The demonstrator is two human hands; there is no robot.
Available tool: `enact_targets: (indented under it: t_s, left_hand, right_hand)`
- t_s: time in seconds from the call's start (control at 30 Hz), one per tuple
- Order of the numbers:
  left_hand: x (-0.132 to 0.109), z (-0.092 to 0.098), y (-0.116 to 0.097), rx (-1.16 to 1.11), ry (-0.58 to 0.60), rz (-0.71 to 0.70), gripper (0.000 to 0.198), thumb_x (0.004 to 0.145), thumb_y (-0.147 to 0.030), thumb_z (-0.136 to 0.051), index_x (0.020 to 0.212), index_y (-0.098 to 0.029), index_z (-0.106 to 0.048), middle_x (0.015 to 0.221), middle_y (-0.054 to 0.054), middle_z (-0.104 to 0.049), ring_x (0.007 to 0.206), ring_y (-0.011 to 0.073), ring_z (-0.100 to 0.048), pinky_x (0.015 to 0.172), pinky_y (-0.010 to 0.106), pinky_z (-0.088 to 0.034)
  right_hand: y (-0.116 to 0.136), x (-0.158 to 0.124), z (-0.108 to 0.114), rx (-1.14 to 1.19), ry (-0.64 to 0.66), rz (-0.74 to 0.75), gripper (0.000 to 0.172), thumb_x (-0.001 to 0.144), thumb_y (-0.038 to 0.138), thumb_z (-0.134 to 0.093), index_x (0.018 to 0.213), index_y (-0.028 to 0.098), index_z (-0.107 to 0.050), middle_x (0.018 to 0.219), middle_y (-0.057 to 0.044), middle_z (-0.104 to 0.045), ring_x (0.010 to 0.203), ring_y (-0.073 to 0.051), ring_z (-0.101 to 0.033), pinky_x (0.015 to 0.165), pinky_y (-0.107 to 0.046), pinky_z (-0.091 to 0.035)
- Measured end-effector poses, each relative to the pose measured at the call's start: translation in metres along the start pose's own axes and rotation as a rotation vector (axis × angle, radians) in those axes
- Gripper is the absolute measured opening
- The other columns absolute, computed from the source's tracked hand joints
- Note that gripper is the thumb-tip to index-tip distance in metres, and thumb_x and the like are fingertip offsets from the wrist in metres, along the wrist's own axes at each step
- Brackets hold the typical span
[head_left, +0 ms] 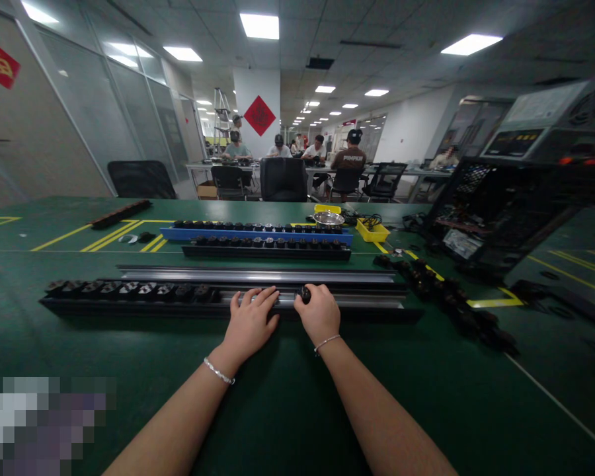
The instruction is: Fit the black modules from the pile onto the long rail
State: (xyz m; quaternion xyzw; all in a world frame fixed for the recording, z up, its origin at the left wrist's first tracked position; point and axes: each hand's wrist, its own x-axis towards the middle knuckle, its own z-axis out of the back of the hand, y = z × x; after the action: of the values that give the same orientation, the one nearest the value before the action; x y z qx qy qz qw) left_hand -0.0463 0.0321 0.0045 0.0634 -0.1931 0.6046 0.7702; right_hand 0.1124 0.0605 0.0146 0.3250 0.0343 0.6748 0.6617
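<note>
A long black channel rail (377, 316) lies across the table in front of me. Several black modules with shiny tops (149, 291) sit side by side in its left part. My left hand (248, 327) rests on the rail's middle, right of those modules, its fingers stretched out flat. Just to the right, my right hand (321, 312) pinches a small black round part (305, 294) at the rail; its lower side is hidden by my fingers. Behind runs another long rail with a silver strip (258, 274).
Farther back lie a blue rail (173, 234) and a shorter black rail (218, 252), both bearing black modules. A metal bowl (328, 219) and a yellow tray (373, 231) stand behind. Loose black modules (446, 297) and an opened computer case (469, 218) occupy the right side.
</note>
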Motion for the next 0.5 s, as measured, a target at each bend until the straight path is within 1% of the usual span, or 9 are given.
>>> enact_targets:
  t_s: [0.17, 0.3, 0.5]
  left_hand:
    - [0.000, 0.002, -0.002, -0.007, 0.012, 0.013, 0.048, 0.080, -0.033, -0.051, 0.127, -0.034, -0.049, 0.136, 0.000, -0.049, 0.123, 0.0286, -0.040, 0.105, 0.055, -0.021]
    - [0.000, 0.003, -0.002, -0.013, 0.012, -0.001, 0.047, 0.081, -0.033, -0.049, 0.127, -0.034, -0.049, 0.137, -0.002, -0.048, 0.123, 0.0296, -0.040, 0.105, 0.056, -0.020]
    - [0.000, 0.001, -0.001, -0.006, 0.009, 0.000, 0.046, 0.081, -0.033, -0.049, 0.127, -0.033, -0.048, 0.137, -0.001, -0.048, 0.124, 0.0284, -0.040, 0.105, 0.055, -0.021]
  right_hand:
    - [-0.005, 0.000, 0.002, -0.011, -0.012, -0.007, 0.028, 0.079, 0.034, -0.049, 0.098, 0.020, -0.065, 0.091, -0.007, -0.061, 0.085, -0.019, -0.056, 0.074, -0.029, -0.040]
    - [-0.008, 0.000, 0.005, -0.016, -0.010, -0.003, 0.029, 0.080, 0.034, -0.048, 0.098, 0.020, -0.065, 0.091, -0.007, -0.061, 0.086, -0.020, -0.057, 0.074, -0.030, -0.040]
    - [-0.012, 0.000, 0.008, -0.040, -0.005, -0.014, 0.030, 0.080, 0.034, -0.048, 0.100, 0.020, -0.065, 0.092, -0.007, -0.061, 0.086, -0.020, -0.057, 0.075, -0.029, -0.040]
